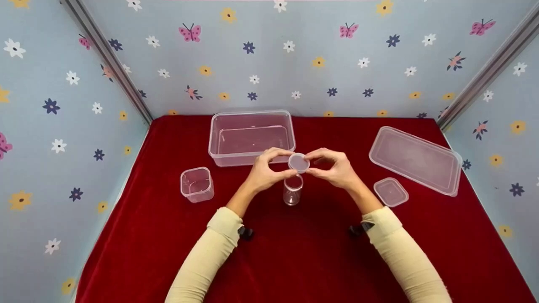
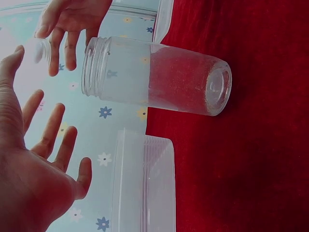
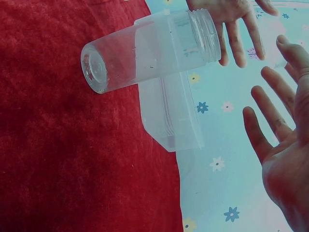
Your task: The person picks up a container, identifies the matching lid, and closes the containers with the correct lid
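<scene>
A: Round lid (image 1: 299, 162), small, translucent. Held just above the mouth of the clear jar (image 1: 292, 189), not on it.

B: Who has it?

A: Both. Left hand (image 1: 266, 169) pinches its left edge with fingertips, right hand (image 1: 334, 168) pinches the right edge. In the wrist views the fingers look mostly straight and spread, palms clear of the jar, only the tips meet at the lid.

B: Jar state?

A: Upright on the red counter (image 1: 303, 252), threaded neck open, nothing visible inside. Sits between the two wrists, below the lid. Neither hand touches it.

B: Around it?

A: Large clear tub (image 1: 251, 136) behind the hands, near the back wall, open top. Small square cup (image 1: 196, 184) to the left of the jar, apart from it. On the right, large rectangular lid (image 1: 416, 160) lying flat, and a small square lid (image 1: 390, 192) just in front of it, near the right wrist.

B: Anything else?

A: Cream sleeves (image 1: 210, 252) on both arms. Walls are pale blue with flowers and butterflies (image 1: 190, 32). Left wrist view shows the jar (image 2: 154, 75) side-on with the tub's edge behind it.
</scene>
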`<state>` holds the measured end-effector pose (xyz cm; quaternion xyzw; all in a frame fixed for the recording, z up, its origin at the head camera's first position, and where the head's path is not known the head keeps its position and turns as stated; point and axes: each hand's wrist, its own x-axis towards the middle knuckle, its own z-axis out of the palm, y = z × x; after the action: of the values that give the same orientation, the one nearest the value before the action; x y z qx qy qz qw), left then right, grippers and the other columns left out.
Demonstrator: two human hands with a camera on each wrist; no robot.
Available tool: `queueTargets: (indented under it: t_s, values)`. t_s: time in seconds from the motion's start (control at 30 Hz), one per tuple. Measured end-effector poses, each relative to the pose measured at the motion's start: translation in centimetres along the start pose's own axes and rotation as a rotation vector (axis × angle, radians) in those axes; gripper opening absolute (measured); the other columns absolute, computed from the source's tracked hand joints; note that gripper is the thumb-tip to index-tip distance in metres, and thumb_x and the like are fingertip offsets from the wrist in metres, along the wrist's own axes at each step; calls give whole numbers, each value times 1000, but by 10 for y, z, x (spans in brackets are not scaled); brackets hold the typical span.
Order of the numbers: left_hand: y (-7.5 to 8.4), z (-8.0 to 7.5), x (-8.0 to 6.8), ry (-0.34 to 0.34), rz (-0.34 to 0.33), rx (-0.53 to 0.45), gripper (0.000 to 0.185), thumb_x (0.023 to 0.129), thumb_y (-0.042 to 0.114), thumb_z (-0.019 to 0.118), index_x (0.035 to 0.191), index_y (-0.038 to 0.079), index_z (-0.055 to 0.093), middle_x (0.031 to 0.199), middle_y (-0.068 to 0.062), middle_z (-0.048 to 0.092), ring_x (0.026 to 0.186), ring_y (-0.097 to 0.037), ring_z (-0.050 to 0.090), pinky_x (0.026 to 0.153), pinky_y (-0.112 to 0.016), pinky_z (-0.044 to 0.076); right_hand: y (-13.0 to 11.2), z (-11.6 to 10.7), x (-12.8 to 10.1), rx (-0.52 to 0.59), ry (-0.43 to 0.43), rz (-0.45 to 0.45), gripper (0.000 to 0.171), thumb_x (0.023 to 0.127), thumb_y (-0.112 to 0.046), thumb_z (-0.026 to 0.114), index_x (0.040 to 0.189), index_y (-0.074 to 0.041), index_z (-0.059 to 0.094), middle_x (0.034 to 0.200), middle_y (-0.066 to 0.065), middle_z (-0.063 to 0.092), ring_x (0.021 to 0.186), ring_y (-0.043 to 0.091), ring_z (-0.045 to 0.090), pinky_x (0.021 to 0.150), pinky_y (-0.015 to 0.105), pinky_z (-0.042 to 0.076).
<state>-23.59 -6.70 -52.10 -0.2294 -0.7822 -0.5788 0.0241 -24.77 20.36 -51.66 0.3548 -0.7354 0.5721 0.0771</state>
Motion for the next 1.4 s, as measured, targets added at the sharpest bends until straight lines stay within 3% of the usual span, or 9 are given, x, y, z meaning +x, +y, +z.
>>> queueTargets:
  t_s: [0.27, 0.73, 0.97, 1.17, 1.4]
  values:
    - [1, 0, 0, 13, 25, -2, 46, 89, 18, 94, 132, 7, 82, 137, -17, 79, 139, -36, 66, 128, -53, 45, -1, 2, 4, 8, -15, -30, 41, 82, 14, 91, 121, 6, 82, 115, 30, 80, 115, 4, 76, 100, 24, 63]
    - [0, -2, -2, 6, 6, 2, 49, 90, 23, 93, 135, 7, 80, 139, -17, 78, 141, -36, 64, 131, -54, 42, 1, 2, 3, 3, -8, -40, 41, 81, 15, 91, 120, 5, 83, 112, 29, 81, 112, 4, 75, 100, 25, 64]
    - [-5, -11, -6, 24, 34, -14, 49, 94, 19, 87, 140, 5, 78, 140, -17, 79, 139, -37, 66, 131, -54, 40, 1, 1, 2, 3, 6, -36, 39, 81, 16, 91, 118, 5, 83, 111, 28, 81, 112, 3, 75, 98, 20, 62]
    - [-14, -21, -14, 52, 22, -3, 44, 100, 23, 75, 139, 3, 77, 138, -23, 78, 138, -40, 67, 121, -65, 47, 3, 7, 0, -7, -22, -23, 39, 81, 13, 92, 118, 4, 84, 111, 27, 82, 110, 4, 75, 98, 23, 63]
    - [-23, -30, -21, 83, 27, -7, 42, 104, 22, 69, 137, -4, 75, 136, -29, 77, 135, -43, 69, 125, -59, 49, 8, 14, -7, -15, -37, -17, 37, 80, 12, 94, 115, 2, 85, 113, 24, 84, 109, 10, 77, 99, 24, 62]
